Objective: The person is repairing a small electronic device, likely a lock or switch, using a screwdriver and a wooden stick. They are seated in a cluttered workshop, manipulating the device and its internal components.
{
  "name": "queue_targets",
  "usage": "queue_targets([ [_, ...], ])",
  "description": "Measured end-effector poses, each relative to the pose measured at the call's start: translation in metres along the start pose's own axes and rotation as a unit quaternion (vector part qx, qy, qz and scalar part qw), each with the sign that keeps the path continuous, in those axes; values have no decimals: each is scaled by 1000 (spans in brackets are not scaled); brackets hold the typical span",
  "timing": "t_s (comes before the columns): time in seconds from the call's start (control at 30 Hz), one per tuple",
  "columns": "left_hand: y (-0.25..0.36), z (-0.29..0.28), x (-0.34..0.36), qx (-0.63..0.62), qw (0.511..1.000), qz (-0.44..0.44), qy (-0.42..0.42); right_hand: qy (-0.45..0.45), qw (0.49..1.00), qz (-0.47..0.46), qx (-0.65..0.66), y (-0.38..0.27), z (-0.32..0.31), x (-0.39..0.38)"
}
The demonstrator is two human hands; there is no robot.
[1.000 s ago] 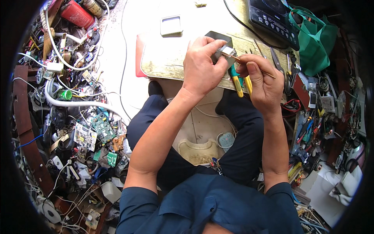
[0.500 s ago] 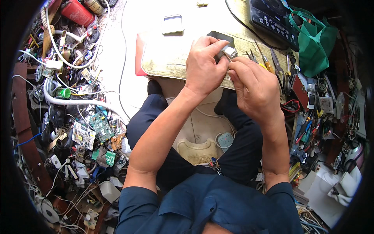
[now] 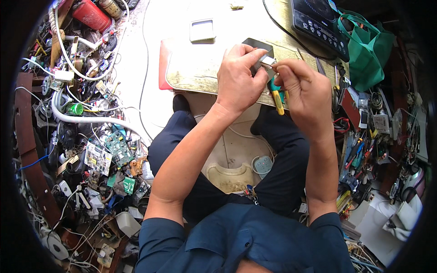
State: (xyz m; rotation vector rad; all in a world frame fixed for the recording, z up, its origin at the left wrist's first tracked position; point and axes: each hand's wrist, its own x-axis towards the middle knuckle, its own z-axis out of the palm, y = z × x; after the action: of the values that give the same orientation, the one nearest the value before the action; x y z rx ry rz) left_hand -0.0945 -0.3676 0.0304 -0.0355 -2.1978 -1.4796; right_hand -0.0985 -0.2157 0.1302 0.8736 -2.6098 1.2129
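My left hand (image 3: pixel 239 75) is closed around a small white and silver block-shaped part (image 3: pixel 267 60) above the table's near edge. My right hand (image 3: pixel 300 86) pinches thumb and forefinger together at the right end of that part; what sits between these fingertips is too small to make out. Pliers with yellow and green handles (image 3: pixel 277 99) show just below the right fingers, over the table edge. Whether the right palm also grips them cannot be told. Behind the left fingers stands a dark grey open box (image 3: pixel 267 47), partly hidden.
A shallow square tray (image 3: pixel 202 37) sits on the worn table (image 3: pixel 195 75). At far right are a black induction cooker (image 3: pixel 318 25) and a green bag (image 3: pixel 371 57). Circuit boards (image 3: pixel 98 158) and cables are heaped at left. Several hand tools (image 3: pixel 357 152) lie at right.
The thin rod in my right hand no longer shows. That hand has turned and pinches at the part's end. The yellow-green pliers now appear below its fingers, left of their earlier place.
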Motion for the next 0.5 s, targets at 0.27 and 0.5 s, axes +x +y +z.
queue_targets([
  [0.27,1,2,0,0,1000,9,8,-45,991,103,76,10,-10,28],
  [0.5,2,3,0,7,1000,12,12,-50,990,80,105,18,-15,3],
])
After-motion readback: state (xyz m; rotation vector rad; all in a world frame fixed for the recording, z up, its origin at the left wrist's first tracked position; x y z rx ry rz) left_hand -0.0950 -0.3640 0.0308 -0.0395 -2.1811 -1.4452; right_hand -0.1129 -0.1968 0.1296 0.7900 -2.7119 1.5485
